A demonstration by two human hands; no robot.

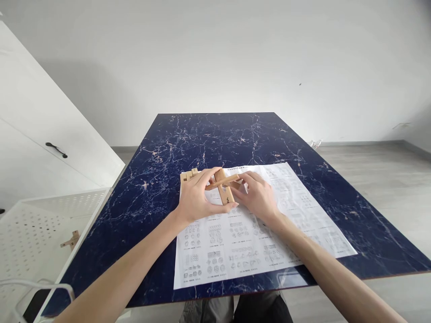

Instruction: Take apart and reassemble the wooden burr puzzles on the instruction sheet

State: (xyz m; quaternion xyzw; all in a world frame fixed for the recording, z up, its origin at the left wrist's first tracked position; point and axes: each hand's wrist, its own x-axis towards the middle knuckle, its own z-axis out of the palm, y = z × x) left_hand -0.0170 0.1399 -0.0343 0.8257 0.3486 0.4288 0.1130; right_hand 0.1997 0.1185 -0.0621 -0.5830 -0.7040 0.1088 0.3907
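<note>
This looks like a home, judging by the white cabinet (37, 103), wood-look floor (380, 179) and marble-patterned table (215, 139).

The bare left hand (197, 197) and bare right hand (261, 199) are joining slender, uncovered forearms (134, 260); below, creased grey cloth (208, 310) and black cloth (262, 308) are covering the lap.

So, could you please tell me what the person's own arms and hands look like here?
The left forearm and right forearm are bare as far as they show, with no sleeves in view. The left hand and right hand are ungloved, and I can see no watch, bracelet or ring. No markings or attached cables can be made out.
</note>
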